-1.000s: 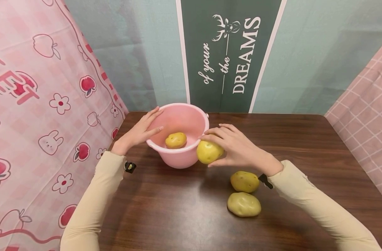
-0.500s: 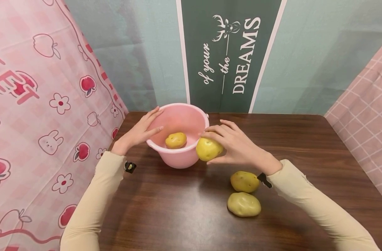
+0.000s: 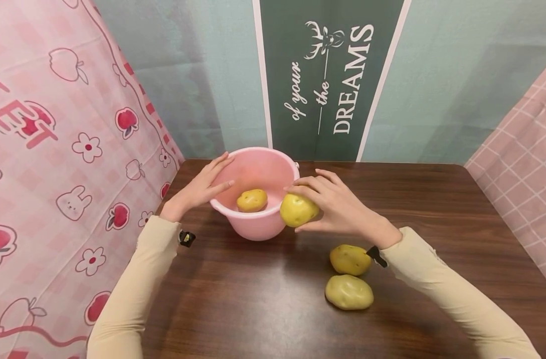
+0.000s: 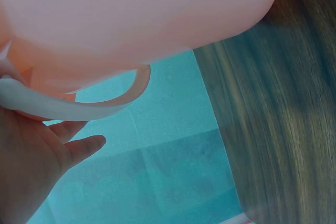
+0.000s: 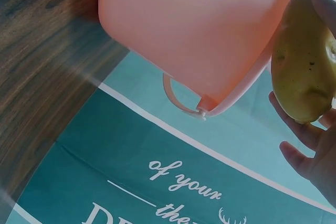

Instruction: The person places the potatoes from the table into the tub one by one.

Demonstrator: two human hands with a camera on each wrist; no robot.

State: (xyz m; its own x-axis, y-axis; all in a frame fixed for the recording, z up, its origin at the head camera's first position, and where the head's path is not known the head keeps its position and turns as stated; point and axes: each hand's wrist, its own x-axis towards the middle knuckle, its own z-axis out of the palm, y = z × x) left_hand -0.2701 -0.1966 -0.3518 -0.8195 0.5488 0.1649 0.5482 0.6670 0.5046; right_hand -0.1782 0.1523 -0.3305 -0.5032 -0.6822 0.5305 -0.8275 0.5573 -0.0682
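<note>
A pink bucket (image 3: 257, 228) stands on the dark wooden table, a yellow potato (image 3: 252, 200) lying inside it. My left hand (image 3: 198, 188) rests at the bucket's left rim, fingers fairly straight and thumb reaching over the opening. The left wrist view shows the bucket's pale handle (image 4: 79, 110) passing in front of that hand. My right hand (image 3: 344, 207) holds a second yellow potato (image 3: 298, 210) between fingers and thumb, at the bucket's right rim. In the right wrist view this potato (image 5: 300, 61) is beside the bucket's mouth; whether it touches the rim I cannot tell.
Two more potatoes lie on the table below my right wrist: a yellow one (image 3: 350, 259) and a paler one (image 3: 349, 292) in front of it. A pink printed cloth (image 3: 75, 199) hangs on the left, a green-blue one (image 3: 201, 75) behind the table (image 3: 416, 199).
My right hand has lifted the potato slightly along the bucket's right side. The left hand, the bucket and the other potatoes have stayed in place.
</note>
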